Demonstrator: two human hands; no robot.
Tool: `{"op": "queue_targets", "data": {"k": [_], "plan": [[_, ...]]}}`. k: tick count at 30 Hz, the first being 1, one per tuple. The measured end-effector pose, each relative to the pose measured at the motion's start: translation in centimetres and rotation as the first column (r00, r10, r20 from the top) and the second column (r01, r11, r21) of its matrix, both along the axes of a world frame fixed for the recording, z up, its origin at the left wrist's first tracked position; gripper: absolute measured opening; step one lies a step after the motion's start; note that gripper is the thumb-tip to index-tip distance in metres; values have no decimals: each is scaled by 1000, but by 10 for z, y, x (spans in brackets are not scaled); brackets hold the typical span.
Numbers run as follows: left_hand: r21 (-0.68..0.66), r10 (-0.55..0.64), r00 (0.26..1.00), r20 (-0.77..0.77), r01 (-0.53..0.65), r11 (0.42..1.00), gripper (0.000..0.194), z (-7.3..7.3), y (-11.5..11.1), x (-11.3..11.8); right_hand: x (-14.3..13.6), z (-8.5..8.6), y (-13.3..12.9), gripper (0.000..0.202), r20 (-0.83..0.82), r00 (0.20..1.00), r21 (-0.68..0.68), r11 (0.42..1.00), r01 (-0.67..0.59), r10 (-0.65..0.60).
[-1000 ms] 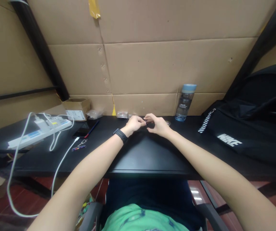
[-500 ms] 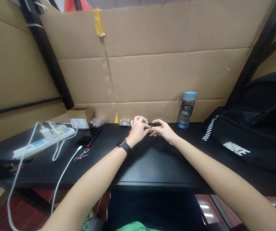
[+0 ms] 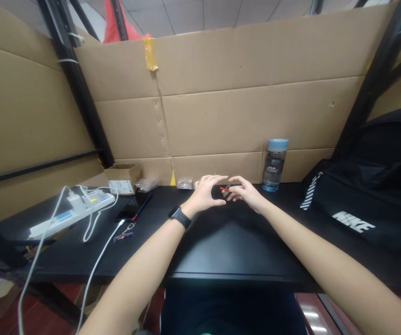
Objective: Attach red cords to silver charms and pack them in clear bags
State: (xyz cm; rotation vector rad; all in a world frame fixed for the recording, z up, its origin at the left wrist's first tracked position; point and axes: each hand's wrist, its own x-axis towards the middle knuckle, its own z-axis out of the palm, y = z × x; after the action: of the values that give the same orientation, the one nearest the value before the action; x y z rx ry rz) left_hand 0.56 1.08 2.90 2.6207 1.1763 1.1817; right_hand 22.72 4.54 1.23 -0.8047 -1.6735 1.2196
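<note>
Over the back middle of the black table (image 3: pixel 217 237), my right hand (image 3: pixel 249 195) pinches a small thing with a red end (image 3: pixel 224 189); a greyish part shows by the fingers, and its kind is too small to make out. Facing it from the left is my left hand (image 3: pixel 206 191), thumb and fingers spread apart with nothing seen between them. A dark watch (image 3: pixel 180 216) sits on my left wrist. Behind my left hand, a small clear packet (image 3: pixel 185 184) lies against the cardboard wall.
A water bottle (image 3: pixel 275 165) and a black bag (image 3: pixel 364 200) stand to the right. Leftward are a power strip (image 3: pixel 71 216) with white cables, a phone (image 3: pixel 133 208), a pen (image 3: pixel 142 207), a keychain (image 3: pixel 125 235) and a small cardboard box (image 3: pixel 122 179). A cardboard wall (image 3: pixel 214 107) closes the back.
My left fingers have opened from their pinch, and the hands have moved slightly apart. The red-ended thing now shows at my right fingertips. The view has tilted up a little.
</note>
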Motion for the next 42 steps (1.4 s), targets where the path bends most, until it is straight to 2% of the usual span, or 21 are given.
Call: {"op": "queue_targets", "data": {"k": [6, 10, 13, 15, 17, 20, 23, 26, 32, 35, 42], "plan": [[10, -23, 1000, -12, 23, 1000, 57, -8, 8, 2, -3, -3, -1, 36, 19, 998, -12, 998, -66, 66], [-7, -24, 999, 27, 25, 1000, 55, -11, 11, 0, -5, -2, -4, 34, 32, 995, -29, 995, -98, 99], [-30, -19, 995, 99, 22, 999, 51, -13, 13, -2, -6, 0, -5, 32, 31, 997, -43, 997, -69, 71], [-51, -42, 985, 169, 51, 997, 47, -14, 15, -3, -6, 2, -4, 33, 38, 999, 0, 1000, -20, 20], [-90, -94, 959, 268, 122, 988, 48, -17, 18, -3, -4, 4, -3, 32, 73, 997, 128, 991, 30, -39], [-175, -168, 890, 424, 262, 949, 52, -20, 22, -1, -1, 5, 0, 19, 175, 971, 382, 920, 85, -163], [-236, -199, 854, 481, 345, 908, 53, -21, 22, 2, -1, 3, 0, 10, 214, 932, 547, 827, 133, -291], [-246, -206, 859, 469, 351, 903, 52, -20, 19, 4, -3, 1, -2, 7, 206, 928, 625, 771, 120, -311], [-245, -199, 861, 467, 343, 907, 51, -19, 17, 4, -10, 0, -6, 7, 158, 934, 685, 717, 131, -322], [-244, -199, 866, 460, 338, 909, 51, -19, 17, 4, -12, -1, -8, 4, 148, 935, 679, 721, 140, -321], [-266, -214, 893, 396, 335, 904, 50, -19, 18, 0, -12, -5, -6, 3, 175, 945, 622, 775, 111, -276]]}}
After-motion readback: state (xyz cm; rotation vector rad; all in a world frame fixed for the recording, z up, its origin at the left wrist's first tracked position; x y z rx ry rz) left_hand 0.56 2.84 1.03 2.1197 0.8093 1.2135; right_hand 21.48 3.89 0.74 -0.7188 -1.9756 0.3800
